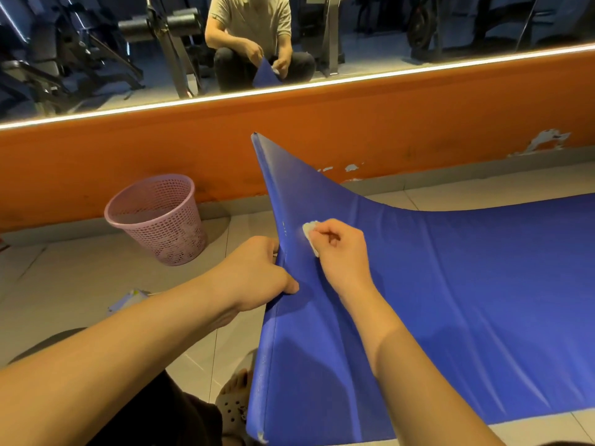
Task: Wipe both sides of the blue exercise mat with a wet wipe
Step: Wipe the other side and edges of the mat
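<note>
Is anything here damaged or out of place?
Yes. The orange wall has paint flaking off low on the right, baring pale patches. The blue mat looks chipped at its near corner, showing white. Its raised edge is no fault: the left hand holds it up while the right hand presses a wet wipe to it.

Nothing legible. Faint pale marks run along the lifted edge of the blue mat (450,284): one cluster just above my left hand (257,272), another lower down the same edge. Too small to read. Small pack (128,299) on the floor, print blurred.
</note>
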